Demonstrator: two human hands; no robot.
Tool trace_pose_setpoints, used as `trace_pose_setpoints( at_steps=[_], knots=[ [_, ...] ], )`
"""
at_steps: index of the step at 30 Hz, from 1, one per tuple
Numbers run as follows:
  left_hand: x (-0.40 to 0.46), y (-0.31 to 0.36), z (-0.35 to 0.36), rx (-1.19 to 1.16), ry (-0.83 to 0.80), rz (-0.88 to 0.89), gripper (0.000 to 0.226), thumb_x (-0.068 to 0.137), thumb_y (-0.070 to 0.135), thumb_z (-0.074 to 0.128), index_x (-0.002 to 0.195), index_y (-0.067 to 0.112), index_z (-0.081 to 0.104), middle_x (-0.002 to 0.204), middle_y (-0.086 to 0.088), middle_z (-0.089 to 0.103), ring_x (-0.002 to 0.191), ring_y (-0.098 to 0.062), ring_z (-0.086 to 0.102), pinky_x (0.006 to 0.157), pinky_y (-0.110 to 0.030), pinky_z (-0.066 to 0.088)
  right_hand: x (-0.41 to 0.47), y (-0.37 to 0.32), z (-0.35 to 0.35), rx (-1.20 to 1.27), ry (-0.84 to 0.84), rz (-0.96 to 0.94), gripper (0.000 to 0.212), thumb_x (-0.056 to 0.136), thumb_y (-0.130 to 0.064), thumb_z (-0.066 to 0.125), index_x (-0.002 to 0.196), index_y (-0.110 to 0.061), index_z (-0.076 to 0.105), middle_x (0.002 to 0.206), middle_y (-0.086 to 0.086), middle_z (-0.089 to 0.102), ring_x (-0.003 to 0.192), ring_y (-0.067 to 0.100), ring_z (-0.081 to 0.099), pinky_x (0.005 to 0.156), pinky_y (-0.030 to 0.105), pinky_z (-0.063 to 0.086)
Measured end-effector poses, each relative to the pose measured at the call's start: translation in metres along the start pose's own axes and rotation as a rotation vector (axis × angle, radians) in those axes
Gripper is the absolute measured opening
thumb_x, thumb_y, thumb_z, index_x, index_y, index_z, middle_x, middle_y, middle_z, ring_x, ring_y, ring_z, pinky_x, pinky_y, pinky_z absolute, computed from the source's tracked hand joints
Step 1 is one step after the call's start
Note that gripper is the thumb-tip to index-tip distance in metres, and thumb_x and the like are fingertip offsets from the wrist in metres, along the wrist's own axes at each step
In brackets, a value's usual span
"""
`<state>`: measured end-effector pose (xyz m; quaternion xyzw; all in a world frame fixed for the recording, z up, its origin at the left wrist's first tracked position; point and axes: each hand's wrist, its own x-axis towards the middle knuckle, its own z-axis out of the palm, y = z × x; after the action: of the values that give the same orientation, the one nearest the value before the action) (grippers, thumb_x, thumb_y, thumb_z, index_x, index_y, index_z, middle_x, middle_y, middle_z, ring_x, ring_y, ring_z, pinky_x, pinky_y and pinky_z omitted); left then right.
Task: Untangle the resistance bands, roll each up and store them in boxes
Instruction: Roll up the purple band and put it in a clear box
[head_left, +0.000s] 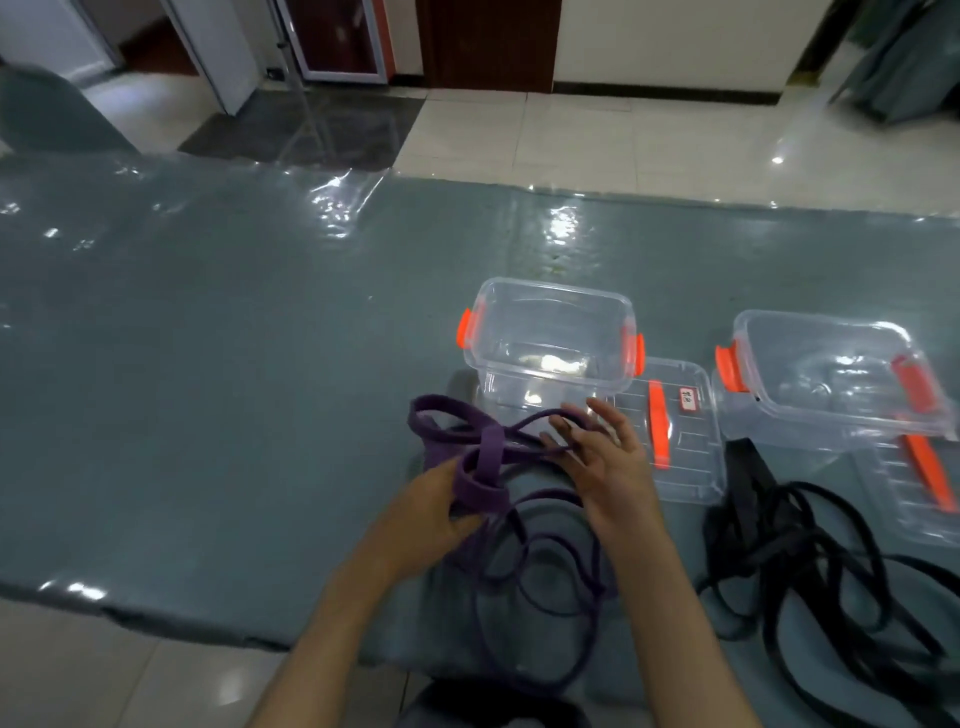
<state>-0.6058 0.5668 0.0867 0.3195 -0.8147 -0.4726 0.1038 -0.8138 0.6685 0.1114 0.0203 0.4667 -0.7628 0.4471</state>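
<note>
The left hand (434, 512) grips the knotted purple rubber resistance band (483, 467); the right hand (602, 457), fingers spread, touches its loop.

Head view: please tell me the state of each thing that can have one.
Purple band: tangled, partly rolled, held.
Black bands: tangled, untouched.
Left box: open, empty.
Right box: open, tilted on its lid.
Left box's lid: off, flat.
Left hand: grips the band.
Right hand: fingers spread, touching the band.
</note>
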Motion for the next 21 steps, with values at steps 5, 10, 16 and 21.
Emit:
trace_pose_setpoints(
  at_steps=[5,10,16,21],
  knots=[
    [0.001,-0.023,-0.004,-0.079,-0.03,-0.075,0.026,0.081,0.034,0.068,0.107,0.033,0.07,0.095,0.019,0.073,0.087,0.002,0.07,0.074,-0.025,0.056,-0.012,0.027,-0.003,-0.473,0.04,-0.017,0.04,0.098,0.016,0.048,0.114,-0.012,0.071,0.114,0.008,0.079,0.097,0.022,0.075,0.077,0.031,0.059],
    [0.002,-0.029,-0.008,0.134,-0.105,0.212,0.058,0.085,0.015,0.071,0.136,0.039,0.061,0.159,0.036,0.036,0.121,-0.007,0.065,0.094,-0.032,0.056,-0.022,0.06,-0.004,-0.905,-0.003,0.105,0.034,0.109,-0.02,0.048,0.1,-0.028,0.08,0.104,-0.018,0.079,0.095,-0.007,0.071,0.089,0.02,0.055],
    [0.002,-0.03,-0.007,0.326,-0.233,0.404,0.054,0.082,0.011,0.062,0.132,0.031,0.069,0.17,0.016,0.028,0.112,-0.023,0.067,0.086,-0.033,0.054,-0.024,0.067,0.003,-0.456,0.097,0.223,0.059,0.109,-0.052,0.033,0.106,-0.025,0.085,0.114,0.001,0.081,0.097,0.015,0.074,0.089,0.042,0.055],
    [0.004,-0.032,-0.011,0.442,-0.238,0.37,0.041,0.088,0.013,0.06,0.127,0.016,0.068,0.153,0.003,0.047,0.11,-0.026,0.067,0.088,-0.034,0.055,-0.024,0.057,0.02,-0.292,0.246,0.068,0.033,0.102,-0.039,0.063,0.087,-0.016,0.081,0.093,0.005,0.081,0.077,0.014,0.075,0.075,0.031,0.055]
  ],
)
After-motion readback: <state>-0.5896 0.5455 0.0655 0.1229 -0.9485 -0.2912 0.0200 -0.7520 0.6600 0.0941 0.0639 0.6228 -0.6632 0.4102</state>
